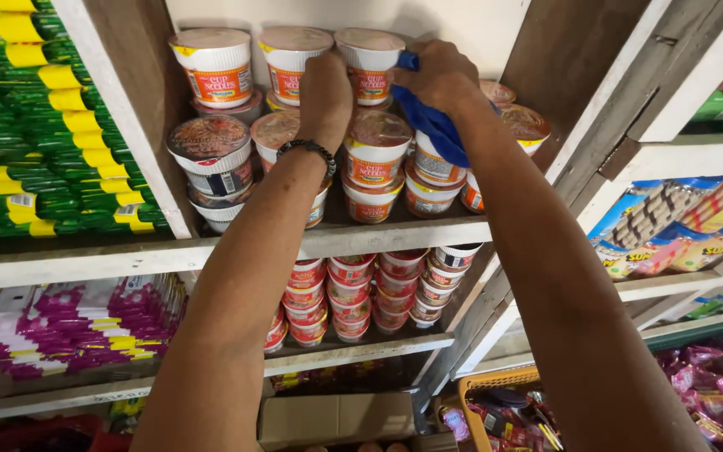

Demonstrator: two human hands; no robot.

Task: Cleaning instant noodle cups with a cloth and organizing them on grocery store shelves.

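Upper centre of frame: left hand (325, 92) gripping noodle cup (289, 52) on top shelf (211, 251). Right hand (438, 77) clenching blue cloth (433, 125), wiping cup tops beside it. Wiping step seemingly underway.

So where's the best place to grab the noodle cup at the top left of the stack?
Probably the noodle cup around its tapered side wall just under the wider lid rim, coming from the open shelf front; it stands upright on the cups below, with the white upright board close on its left.

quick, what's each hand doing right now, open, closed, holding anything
Left hand: closed around a noodle cup on the top row of the shelf.
Right hand: closed, gripping a blue cloth beside the cups.
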